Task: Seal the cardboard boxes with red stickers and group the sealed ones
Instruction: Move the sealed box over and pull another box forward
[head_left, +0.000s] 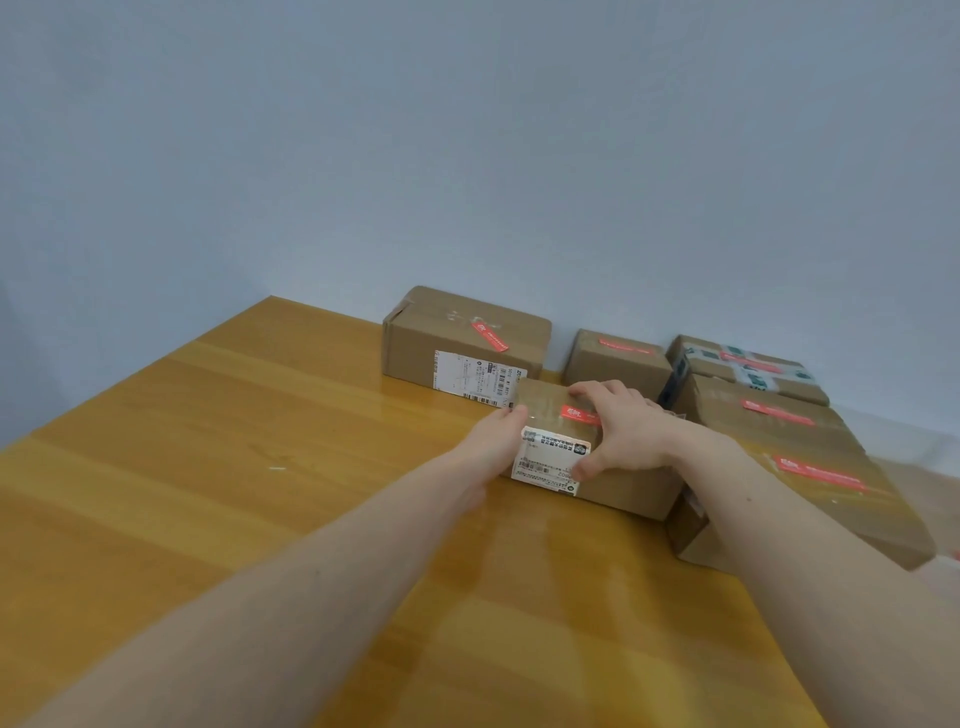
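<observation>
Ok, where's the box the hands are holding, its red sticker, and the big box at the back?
held box (623, 488), head view, front cardboard side.
red sticker (579, 414), head view, visible left end.
big back box (410, 353), head view, front face.

six cardboard boxes (462, 340), six red stickers (490, 335), two hands (623, 431)

A plain parcel-packing room: labelled cardboard boxes (466, 343) on a wooden surface (218, 467) against a bare wall (467, 130).
</observation>
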